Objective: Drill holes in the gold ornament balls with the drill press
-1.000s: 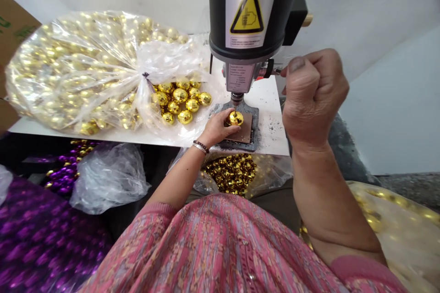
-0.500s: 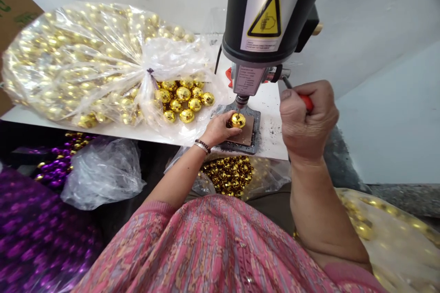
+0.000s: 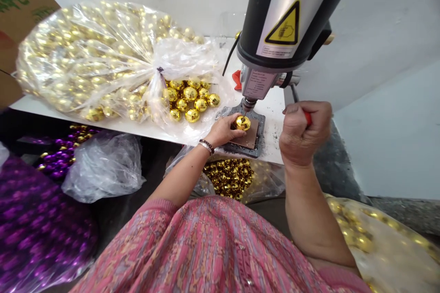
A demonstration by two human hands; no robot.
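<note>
Under the black drill press (image 3: 295, 18), my left hand (image 3: 225, 131) pinches a shiny gold faceted ball (image 3: 242, 122) between thumb and fingers. The ball sits on a brown pad (image 3: 250, 139) on the press's dark metal base (image 3: 261, 123). The drill tip is just above the ball; whether they touch is hard to tell. My right hand (image 3: 304, 132) is wrapped round the red-knobbed lever (image 3: 307, 118) at the right of the press. Several loose gold balls (image 3: 191, 103) lie to the left, at the mouth of a clear bag.
A large clear bag of gold balls (image 3: 85, 59) covers the left of the white table (image 3: 44, 110). Below the table edge are an open bag of gold pieces (image 3: 230, 176), a crumpled clear bag (image 3: 103, 167) and purple balls (image 3: 41, 233). Another gold-filled bag (image 3: 374, 238) stands at lower right.
My right hand and the lever knob are lower relative to the press. The view has shifted, so the press appears further right. My left hand still grips the ball.
</note>
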